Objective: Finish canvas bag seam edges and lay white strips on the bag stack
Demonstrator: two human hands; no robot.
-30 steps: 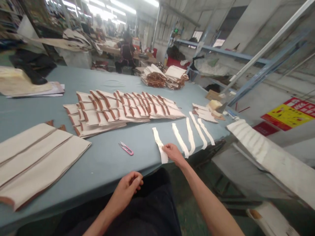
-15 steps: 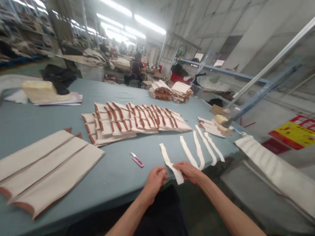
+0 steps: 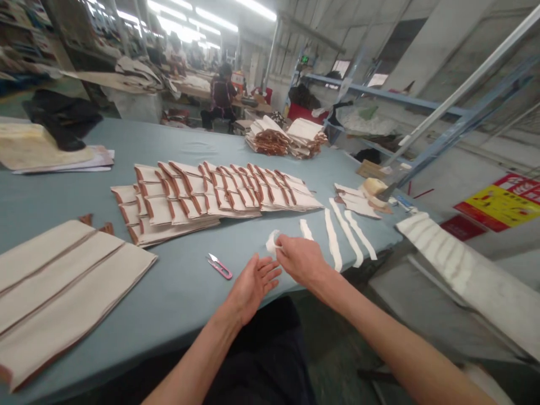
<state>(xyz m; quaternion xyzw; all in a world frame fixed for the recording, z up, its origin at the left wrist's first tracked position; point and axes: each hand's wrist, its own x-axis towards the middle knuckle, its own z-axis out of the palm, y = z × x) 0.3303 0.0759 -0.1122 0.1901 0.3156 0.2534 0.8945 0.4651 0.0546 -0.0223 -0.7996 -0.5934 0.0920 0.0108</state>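
Observation:
My right hand (image 3: 300, 259) is closed on a white fabric strip (image 3: 272, 241), and a curled part of the strip shows beyond the fingers. Just left of it, my left hand (image 3: 255, 281) is open, palm up and fingers stretched, holding nothing. Pink-handled thread snips (image 3: 219, 266) lie on the blue-grey tabletop to the left of both hands. Several more white strips (image 3: 333, 239) lie side by side to the right, one partly hidden behind my right hand.
Overlapping cream pieces with brown edging (image 3: 202, 194) spread across the table's middle. A larger cream panel (image 3: 71, 281) lies at left. Folded stacks (image 3: 270, 136) stand at the back. A padded board (image 3: 459, 275) juts beside the table's right end. A seated person (image 3: 222, 98) is beyond.
My right hand has lifted the strip and carried it up and left, and the strip has curled. My left hand has opened and turned palm up. The whole view has shifted.

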